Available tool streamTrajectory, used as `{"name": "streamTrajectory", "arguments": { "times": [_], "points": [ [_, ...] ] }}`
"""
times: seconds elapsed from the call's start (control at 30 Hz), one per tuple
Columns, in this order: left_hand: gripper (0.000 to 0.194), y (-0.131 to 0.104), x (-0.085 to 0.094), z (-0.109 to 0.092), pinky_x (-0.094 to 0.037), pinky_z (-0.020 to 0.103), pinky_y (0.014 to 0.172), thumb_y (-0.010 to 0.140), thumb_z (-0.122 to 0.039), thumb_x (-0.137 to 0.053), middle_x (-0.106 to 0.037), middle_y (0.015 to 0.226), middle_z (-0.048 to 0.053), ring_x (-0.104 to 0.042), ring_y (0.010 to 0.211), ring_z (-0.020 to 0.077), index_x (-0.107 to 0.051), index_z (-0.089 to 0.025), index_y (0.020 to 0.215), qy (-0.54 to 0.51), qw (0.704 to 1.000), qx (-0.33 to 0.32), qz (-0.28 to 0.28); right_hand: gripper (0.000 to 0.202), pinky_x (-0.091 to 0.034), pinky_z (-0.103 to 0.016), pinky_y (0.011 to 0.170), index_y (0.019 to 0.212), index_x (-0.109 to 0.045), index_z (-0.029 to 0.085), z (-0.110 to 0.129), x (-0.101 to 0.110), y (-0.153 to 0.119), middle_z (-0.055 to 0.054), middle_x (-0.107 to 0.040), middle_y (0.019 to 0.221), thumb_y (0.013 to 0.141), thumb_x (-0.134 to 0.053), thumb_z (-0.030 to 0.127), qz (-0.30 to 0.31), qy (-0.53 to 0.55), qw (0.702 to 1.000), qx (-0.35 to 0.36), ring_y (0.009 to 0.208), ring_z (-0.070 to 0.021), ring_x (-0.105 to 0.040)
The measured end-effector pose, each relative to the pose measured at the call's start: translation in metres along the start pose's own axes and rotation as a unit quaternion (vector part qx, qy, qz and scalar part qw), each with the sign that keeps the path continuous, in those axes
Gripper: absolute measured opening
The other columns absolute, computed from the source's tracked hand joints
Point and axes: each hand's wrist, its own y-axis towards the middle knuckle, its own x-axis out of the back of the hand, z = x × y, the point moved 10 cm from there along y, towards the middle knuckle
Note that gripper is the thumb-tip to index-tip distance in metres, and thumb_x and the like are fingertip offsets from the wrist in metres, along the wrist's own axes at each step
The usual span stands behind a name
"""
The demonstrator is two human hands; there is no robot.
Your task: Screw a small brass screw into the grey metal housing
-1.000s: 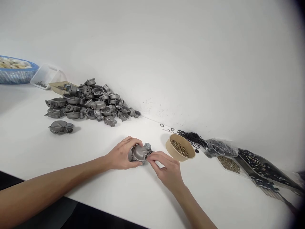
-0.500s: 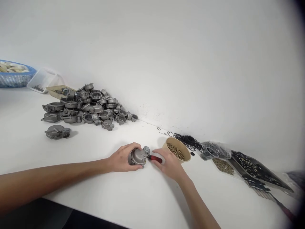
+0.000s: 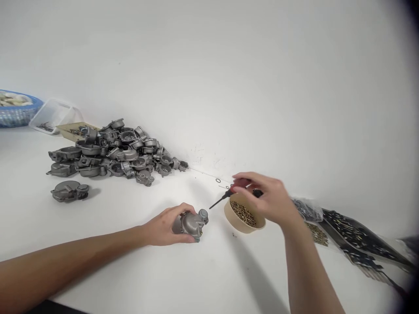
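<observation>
A grey metal housing (image 3: 192,224) with a round cap rests on the white table, and my left hand (image 3: 168,226) is wrapped round its left side. My right hand (image 3: 266,196) grips a screwdriver (image 3: 225,197) by its red handle, above a tan bowl (image 3: 240,224) of brass-coloured screws. The screwdriver's dark shaft points down and left, its tip just right of the housing's cap and apart from it. A few tiny pieces lie on the table below the bowl.
A heap of grey metal housings (image 3: 127,152) stands at the back left, with a single housing (image 3: 70,191) before it. Farther left are a clear bin (image 3: 54,115) and a blue basket (image 3: 19,114). Black rings and trays of small parts (image 3: 353,231) line the right.
My right hand has lifted the screwdriver away from the housing, up and to the right, over the bowl. My left hand still holds the housing. The view has shifted slightly.
</observation>
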Motion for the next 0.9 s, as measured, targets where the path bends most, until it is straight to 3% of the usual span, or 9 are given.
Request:
{"name": "streamTrajectory", "arguments": {
  "times": [0.07, 0.13, 0.27, 0.53, 0.9],
  "points": [
    [0.053, 0.0, 0.001, 0.001, -0.051, 0.035, 0.089, 0.083, -0.042, -0.079, -0.069, 0.116, 0.002, -0.067, 0.099, 0.0202, -0.051, -0.029, 0.126, -0.007, 1.0, -0.005, 0.012, 0.017, -0.061, -0.031, 0.07, 0.108, -0.072, 0.024, 0.018, 0.023, 0.005, -0.004, -0.075, 0.09, 0.092, -0.068, 0.027, -0.037, 0.017, 0.998, 0.037, 0.077, -0.0173, -0.072],
    [0.054, 0.0, 0.004, 0.002, -0.05, 0.035, 0.091, 0.081, -0.04, -0.081, -0.069, 0.119, 0.002, -0.066, 0.101, 0.0205, -0.053, -0.03, 0.126, -0.011, 1.0, -0.013, 0.019, 0.022, -0.059, -0.031, 0.068, 0.114, -0.07, 0.025, 0.04, 0.032, 0.002, -0.004, -0.074, 0.09, 0.093, -0.066, 0.019, -0.045, 0.059, 0.992, 0.103, 0.076, -0.0165, -0.07],
    [0.057, -0.001, 0.006, -0.001, -0.05, 0.034, 0.095, 0.078, -0.038, -0.085, -0.069, 0.125, 0.003, -0.067, 0.107, 0.0214, -0.055, -0.029, 0.125, -0.021, 0.999, -0.036, 0.028, 0.038, -0.058, -0.033, 0.065, 0.126, -0.066, 0.028, 0.064, 0.022, -0.009, -0.007, -0.073, 0.096, 0.092, -0.063, 0.011, -0.009, 0.104, 0.98, 0.172, 0.082, -0.02, -0.07],
    [0.055, -0.003, 0.005, -0.003, -0.051, 0.035, 0.1, 0.083, -0.033, -0.082, -0.065, 0.136, 0.006, -0.066, 0.117, 0.0237, -0.051, -0.029, 0.129, -0.026, 0.998, -0.039, 0.042, 0.04, -0.059, -0.032, 0.066, 0.128, -0.064, 0.033, 0.076, 0.013, -0.011, 0.0, -0.073, 0.086, 0.095, -0.058, 0.011, 0.014, 0.106, 0.977, 0.182, 0.074, -0.0163, -0.071],
    [0.057, -0.002, 0.003, -0.003, -0.052, 0.033, 0.095, 0.083, -0.032, -0.082, -0.065, 0.134, 0.008, -0.066, 0.115, 0.0239, -0.051, -0.027, 0.13, -0.025, 0.998, -0.041, 0.043, 0.034, -0.051, -0.034, 0.064, 0.12, -0.069, 0.014, 0.079, 0.003, -0.007, -0.005, -0.072, 0.083, 0.089, -0.061, 0.005, 0.018, 0.151, 0.967, 0.206, 0.075, -0.0163, -0.065]
  ]
}}
